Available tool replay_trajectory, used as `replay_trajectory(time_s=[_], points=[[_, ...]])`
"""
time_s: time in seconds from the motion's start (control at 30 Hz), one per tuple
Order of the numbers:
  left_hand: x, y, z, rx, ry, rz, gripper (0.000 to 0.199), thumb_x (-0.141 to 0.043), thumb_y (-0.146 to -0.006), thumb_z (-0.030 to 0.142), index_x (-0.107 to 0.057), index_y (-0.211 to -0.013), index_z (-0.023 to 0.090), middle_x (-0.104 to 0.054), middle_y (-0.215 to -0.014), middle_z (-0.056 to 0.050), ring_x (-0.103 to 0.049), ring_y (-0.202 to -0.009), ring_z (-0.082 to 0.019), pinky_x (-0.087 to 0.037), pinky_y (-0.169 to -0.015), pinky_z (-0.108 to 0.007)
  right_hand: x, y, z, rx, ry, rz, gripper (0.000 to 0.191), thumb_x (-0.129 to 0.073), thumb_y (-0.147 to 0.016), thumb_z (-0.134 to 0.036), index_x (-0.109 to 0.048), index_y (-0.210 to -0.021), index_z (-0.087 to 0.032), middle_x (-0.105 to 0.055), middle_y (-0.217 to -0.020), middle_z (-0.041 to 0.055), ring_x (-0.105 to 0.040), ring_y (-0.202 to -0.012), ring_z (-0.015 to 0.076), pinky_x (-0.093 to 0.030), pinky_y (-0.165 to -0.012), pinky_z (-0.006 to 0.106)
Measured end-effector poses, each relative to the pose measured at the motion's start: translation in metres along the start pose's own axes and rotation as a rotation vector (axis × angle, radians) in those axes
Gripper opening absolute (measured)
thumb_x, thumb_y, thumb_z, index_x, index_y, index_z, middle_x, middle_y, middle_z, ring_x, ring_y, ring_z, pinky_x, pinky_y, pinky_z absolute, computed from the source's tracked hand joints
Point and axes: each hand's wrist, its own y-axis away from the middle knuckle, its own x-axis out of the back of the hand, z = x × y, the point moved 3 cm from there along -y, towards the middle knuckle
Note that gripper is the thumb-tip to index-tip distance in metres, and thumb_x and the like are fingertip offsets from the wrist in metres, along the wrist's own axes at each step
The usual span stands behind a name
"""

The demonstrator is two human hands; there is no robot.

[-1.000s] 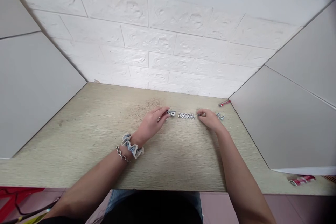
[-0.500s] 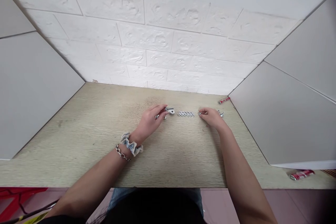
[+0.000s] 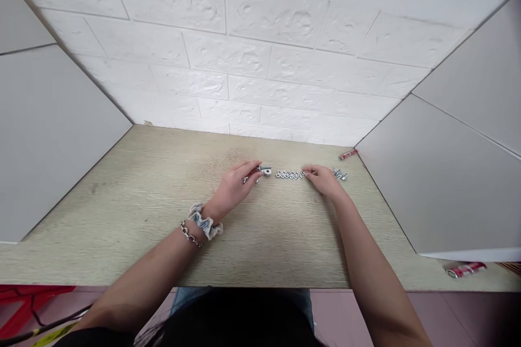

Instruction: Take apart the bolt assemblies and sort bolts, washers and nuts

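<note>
We look down on a pale wood-grain tabletop [image 3: 101, 217] backed by a white brick-pattern wall [image 3: 260, 65], with grey panels [image 3: 52, 141] at either side. Starting from the left, our left hand [image 3: 234, 187] has a fabric scrunchie [image 3: 202, 222] and a chain bracelet [image 3: 189, 234] around its wrist. The hand is curled nearly closed, its thumb and fingers pinching a short steel bolt [image 3: 264, 169] with a round washer [image 3: 267, 171] near its far end. A small red part [image 3: 254, 172] shows by the fingers, too small to name. The bolt's long axis lies roughly level across the view, pointing right toward a tight row of hex nuts [image 3: 289, 174] lying flat on the table. Our right hand [image 3: 323, 180] is palm down with its fingers close together, the arm extending from the lower right. Its fingertips [image 3: 306, 172] are at the right end of that row, and we cannot tell whether they have hold of a nut. Just beside the hand sits a small cluster of bolts [image 3: 341, 175]. Farther right, a red-and-white tube [image 3: 348, 154] lies at the table's back corner, and a second red-and-white tube [image 3: 466, 269] lies near the front right edge.
</note>
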Motion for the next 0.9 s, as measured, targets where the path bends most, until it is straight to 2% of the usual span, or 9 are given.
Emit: replay_trajectory(time_s=[0.1,0.33,0.67,0.9], points=[[-0.0002,-0.0003,-0.0001,0.024,0.01,-0.005,0.023,-0.054,-0.083,0.024,-0.06,-0.103,0.014,-0.065,-0.088,-0.006,-0.061,-0.077,-0.012,-0.05,-0.072,-0.023,-0.0006,-0.0008,0.0004,-0.019,-0.027,0.019,0.026,-0.049,-0.076,-0.02,-0.067,-0.095,-0.018,-0.066,-0.101,0.0029,-0.058,-0.092,0.0148,-0.04,-0.087,0.027],[0.0002,-0.0011,0.0018,0.017,0.023,-0.009,0.022,-0.054,-0.083,0.023,-0.06,-0.103,0.013,-0.065,-0.085,-0.006,-0.06,-0.076,-0.012,-0.05,-0.071,-0.023,-0.0031,-0.0017,-0.0027,0.008,0.004,0.047,0.022,-0.05,-0.075,-0.023,-0.068,-0.088,-0.018,-0.067,-0.09,0.0029,-0.059,-0.085,0.0155,-0.041,-0.082,0.028],[0.0015,-0.001,0.0022,0.028,0.03,-0.003,0.022,-0.054,-0.083,0.024,-0.06,-0.102,0.014,-0.065,-0.086,-0.005,-0.06,-0.074,-0.012,-0.05,-0.069,-0.023,-0.0024,-0.0001,-0.0028,0.02,-0.003,0.024,0.021,-0.051,-0.075,-0.024,-0.067,-0.087,-0.019,-0.067,-0.089,0.0025,-0.058,-0.084,0.0156,-0.04,-0.079,0.028],[0.0013,-0.0017,0.0035,-0.012,0.025,0.008,0.021,-0.054,-0.084,0.023,-0.06,-0.102,0.013,-0.065,-0.085,-0.006,-0.06,-0.076,-0.012,-0.05,-0.069,-0.024,-0.0023,0.001,-0.0046,0.041,-0.007,0.019,0.02,-0.05,-0.075,-0.024,-0.067,-0.086,-0.019,-0.067,-0.091,0.0021,-0.058,-0.083,0.0151,-0.04,-0.077,0.027]])
